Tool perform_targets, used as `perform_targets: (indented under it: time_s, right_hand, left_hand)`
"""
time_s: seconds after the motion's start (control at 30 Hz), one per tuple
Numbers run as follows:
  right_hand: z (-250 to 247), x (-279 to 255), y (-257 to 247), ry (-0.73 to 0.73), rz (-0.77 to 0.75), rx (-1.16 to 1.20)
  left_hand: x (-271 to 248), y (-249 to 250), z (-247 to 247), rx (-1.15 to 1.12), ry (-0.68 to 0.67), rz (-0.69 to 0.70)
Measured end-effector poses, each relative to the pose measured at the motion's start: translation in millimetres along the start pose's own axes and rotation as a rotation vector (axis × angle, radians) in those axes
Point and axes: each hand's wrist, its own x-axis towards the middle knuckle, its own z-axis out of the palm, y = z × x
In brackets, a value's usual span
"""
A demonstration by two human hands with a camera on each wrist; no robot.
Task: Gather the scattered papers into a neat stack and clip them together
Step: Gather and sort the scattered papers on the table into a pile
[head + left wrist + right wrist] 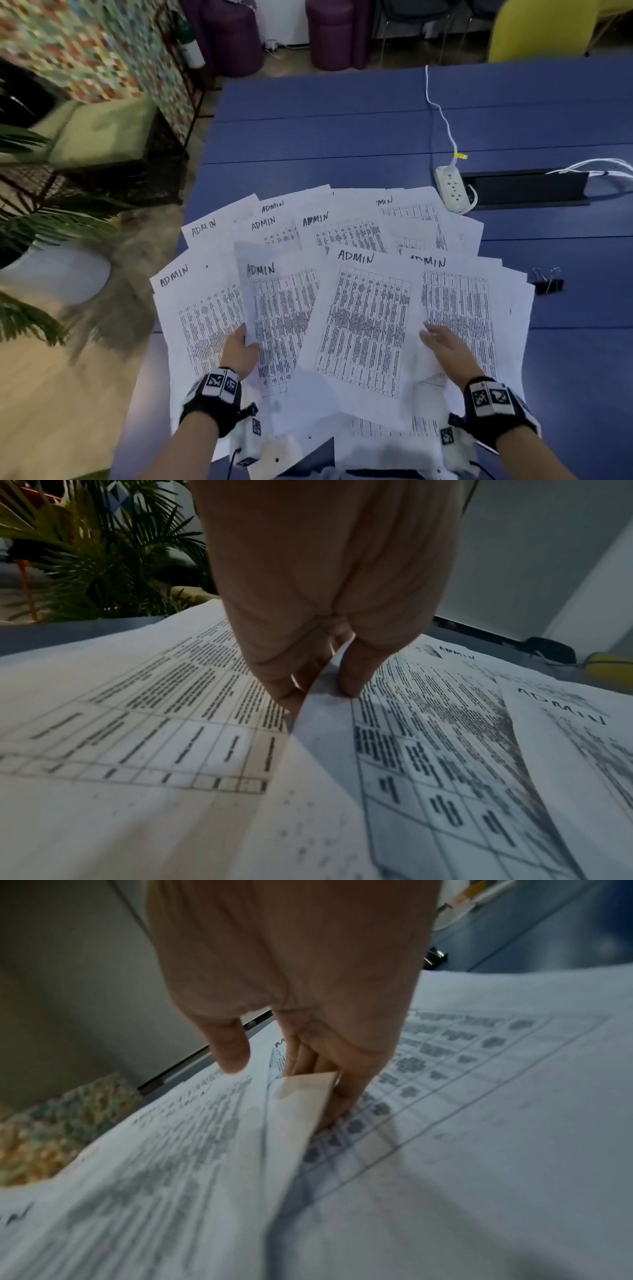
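Several white printed sheets headed "ADMIN" [342, 240] lie fanned and overlapping on the blue table [342, 137]. My left hand [241, 346] pinches the left edge of one sheet [284, 318]; in the left wrist view the left hand [318, 693] has its thumb on top and its fingers beneath that edge. My right hand [442, 346] holds the right edge of the raised centre sheet [366, 325]; in the right wrist view the right hand [284, 1085] has its fingers under the curled edge and its thumb just above. A black binder clip [548, 282] sits right of the papers.
A white power strip [452, 188] and its cable lie behind the papers, beside a black cable slot [527, 188]. The table's left edge runs beside a potted plant [34, 222] and a green seat. Bare blue tabletop stretches beyond and to the right.
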Motion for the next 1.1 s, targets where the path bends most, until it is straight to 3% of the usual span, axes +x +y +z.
perform_targets:
  time_s: [0.1, 0.2, 0.43, 0.6, 0.67, 0.73, 0.8, 0.9, 1.1]
  right_hand:
    - [10, 9, -16, 0.169, 0.028, 0.02]
    - [20, 10, -22, 0.223, 0.008, -0.022]
    - [12, -4, -5, 0.055, -0.021, -0.069]
    - [-10, -11, 7, -0.266, -0.026, -0.145]
    - [-16, -8, 12, -0.27, -0.033, -0.192]
    - [-18, -7, 12, -0.096, -0.054, -0.235]
    - [-19, -7, 9, 0.187, -0.04, -0.264]
    - [-20, -10, 8, 0.503, -0.001, -0.155]
    - [-7, -15, 10, 0.585, -0.025, 0.021]
  left_hand:
    - [-6, 7, 12, 0.087, -0.105, 0.014]
    - [-10, 8, 19, 0.093, -0.151, 0.011]
    - [-11, -8, 9, -0.096, -0.06, 0.003]
    - [-10, -21, 6, -0.151, 0.0, -0.068]
    - [-11, -21, 7, -0.151, 0.005, -0.061]
    - [-11, -22, 7, -0.141, 0.016, -0.039]
    - [-11, -23, 8, -0.139, 0.039, -0.035]
    - [-11, -25, 9, -0.148, 0.065, -0.045]
    - [-8, -24, 10, -0.149, 0.056, -0.071]
